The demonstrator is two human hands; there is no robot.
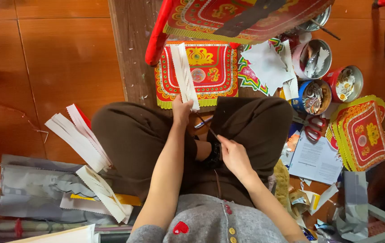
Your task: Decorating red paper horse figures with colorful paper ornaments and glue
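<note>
Two hands engaged, one white paper strip (184, 74) gripped.
Left hand (181, 110) pinching strip, long axis toward 12 o'clock; right hand (233, 154) clenched on thin stick (206, 126); red patterned sheet (212, 67) behind; tins (316, 96) at 2 o'clock.

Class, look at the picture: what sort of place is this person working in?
Probably a home floor used as a paper-craft workspace: brown floor tiles, tins of scraps, red scissors and stacked red-and-gold decorative paper sheets.

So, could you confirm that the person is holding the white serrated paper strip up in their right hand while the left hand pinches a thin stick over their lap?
Not quite: the hands are swapped. In the head view the left hand holds the white serrated paper strip up, while the right hand pinches the thin stick over the lap.
</note>
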